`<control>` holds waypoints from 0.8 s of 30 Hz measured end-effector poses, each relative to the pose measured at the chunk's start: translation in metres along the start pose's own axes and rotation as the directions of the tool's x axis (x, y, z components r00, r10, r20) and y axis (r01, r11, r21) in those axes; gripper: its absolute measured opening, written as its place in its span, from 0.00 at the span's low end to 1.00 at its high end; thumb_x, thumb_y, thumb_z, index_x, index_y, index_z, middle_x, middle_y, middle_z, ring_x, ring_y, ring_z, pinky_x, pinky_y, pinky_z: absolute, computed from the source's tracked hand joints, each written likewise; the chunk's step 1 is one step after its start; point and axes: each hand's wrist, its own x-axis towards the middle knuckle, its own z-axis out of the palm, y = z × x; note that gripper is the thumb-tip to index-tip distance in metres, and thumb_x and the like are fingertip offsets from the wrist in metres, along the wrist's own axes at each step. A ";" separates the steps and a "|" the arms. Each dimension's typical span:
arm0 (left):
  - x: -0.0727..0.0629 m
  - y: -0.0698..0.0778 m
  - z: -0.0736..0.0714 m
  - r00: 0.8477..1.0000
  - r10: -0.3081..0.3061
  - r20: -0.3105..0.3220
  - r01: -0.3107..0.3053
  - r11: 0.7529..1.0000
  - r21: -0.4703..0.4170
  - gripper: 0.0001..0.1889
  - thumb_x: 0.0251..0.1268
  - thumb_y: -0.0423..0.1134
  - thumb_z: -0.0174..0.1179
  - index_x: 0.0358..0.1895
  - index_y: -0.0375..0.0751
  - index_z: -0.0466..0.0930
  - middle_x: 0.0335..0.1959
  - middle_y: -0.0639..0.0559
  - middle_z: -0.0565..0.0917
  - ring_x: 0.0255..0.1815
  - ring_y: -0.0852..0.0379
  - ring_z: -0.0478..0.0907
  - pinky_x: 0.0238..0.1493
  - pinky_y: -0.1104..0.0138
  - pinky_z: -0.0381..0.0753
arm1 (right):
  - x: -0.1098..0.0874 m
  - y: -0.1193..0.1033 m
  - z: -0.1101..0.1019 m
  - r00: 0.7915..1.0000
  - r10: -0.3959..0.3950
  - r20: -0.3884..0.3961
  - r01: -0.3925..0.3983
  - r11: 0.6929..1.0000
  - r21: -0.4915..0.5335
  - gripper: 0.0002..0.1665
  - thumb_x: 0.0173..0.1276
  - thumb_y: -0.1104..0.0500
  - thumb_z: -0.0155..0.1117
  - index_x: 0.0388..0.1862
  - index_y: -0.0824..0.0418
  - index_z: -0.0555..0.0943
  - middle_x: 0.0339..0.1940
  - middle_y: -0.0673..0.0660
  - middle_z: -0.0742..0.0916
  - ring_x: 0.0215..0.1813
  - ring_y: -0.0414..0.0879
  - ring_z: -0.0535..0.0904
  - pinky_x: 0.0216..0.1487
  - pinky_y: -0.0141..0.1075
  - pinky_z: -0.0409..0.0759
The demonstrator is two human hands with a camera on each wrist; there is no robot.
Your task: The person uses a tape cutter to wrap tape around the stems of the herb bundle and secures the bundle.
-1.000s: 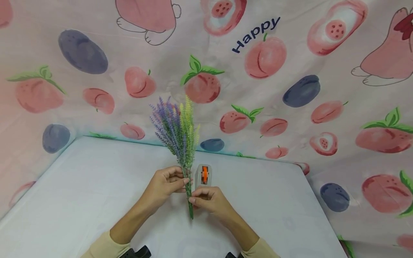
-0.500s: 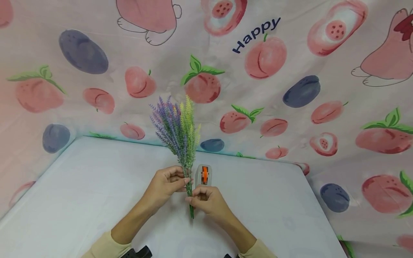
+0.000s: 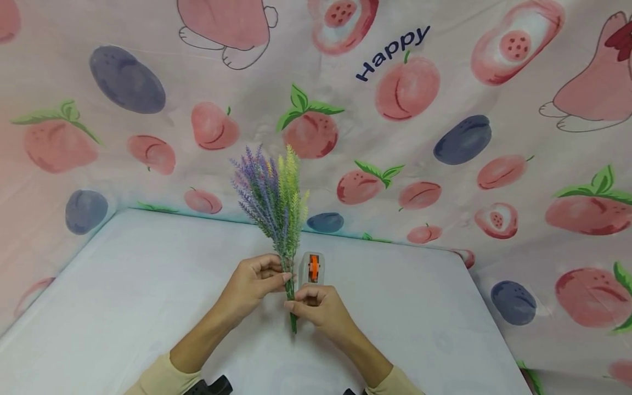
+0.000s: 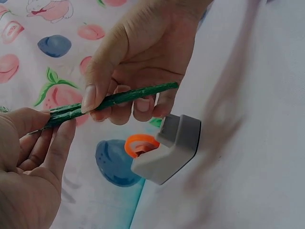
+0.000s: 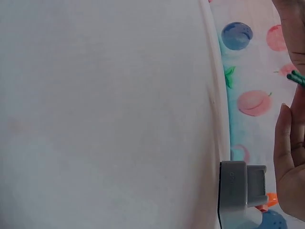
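Observation:
A bunch of artificial lavender (image 3: 276, 208) with purple and yellow-green spikes stands nearly upright in both hands over the table. My left hand (image 3: 254, 280) grips the green stems just below the flowers, thumb in front. Lower down, my right hand (image 3: 321, 310) pinches the same stems between thumb and fingers, close under the left hand. The bare stem ends (image 4: 164, 87) stick out past the right hand in the left wrist view. Just behind the right hand is a grey tape dispenser (image 3: 312, 267) with an orange core, on the table.
The white table (image 3: 419, 318) reaches back to a hanging pink cloth (image 3: 375, 142) printed with fruit. In the right wrist view, the grey dispenser (image 5: 233, 191) sits near the lower right.
Over the last second my right hand has shifted slightly left along the stems, its thumb now reaching across them. The left hand keeps its grip, and the bunch hardly moves.

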 end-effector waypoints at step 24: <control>-0.002 -0.003 -0.002 0.999 -0.030 -0.044 0.031 1.000 0.002 0.18 0.71 0.33 0.64 0.59 0.28 0.76 0.47 0.39 0.84 0.47 0.51 0.86 0.46 0.62 0.87 | 0.002 -0.002 0.005 0.996 0.062 0.071 -0.064 0.998 0.028 0.15 0.71 0.58 0.70 0.46 0.71 0.87 0.39 0.54 0.88 0.40 0.41 0.87 0.46 0.42 0.87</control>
